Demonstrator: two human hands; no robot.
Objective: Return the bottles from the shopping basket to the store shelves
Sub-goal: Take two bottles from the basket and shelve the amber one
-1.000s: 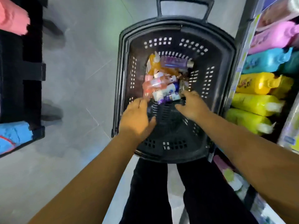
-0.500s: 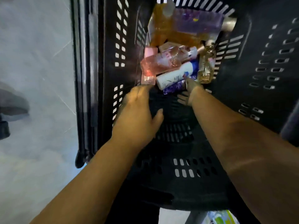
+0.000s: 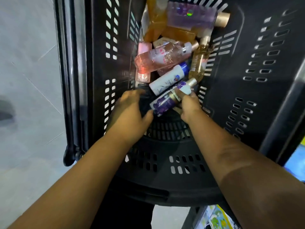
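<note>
Basket: black slotted shopping basket [image 3: 247, 47] standing on a grey tiled floor [image 3: 29, 80], seen from above.
Bottles: heaped on their sides at the basket's far end. An orange bottle [image 3: 156, 19] and a lilac bottle [image 3: 191, 17] lie farthest, with a pink bottle [image 3: 158, 58] and an amber bottle [image 3: 198, 63] nearer.
White bottle [image 3: 168, 80]: blue-capped, slanted, at the heap's near edge.
Purple bottle [image 3: 165, 103]: floral label, slanted just beside the white bottle on its near side, low in the basket.
Right hand [image 3: 189, 104]: fingers and thumb curled round the purple bottle, grasping it.
Left hand [image 3: 128, 111]: released, fingers loosely extended, holding nothing, thumb tip at the purple bottle's near end.
</note>
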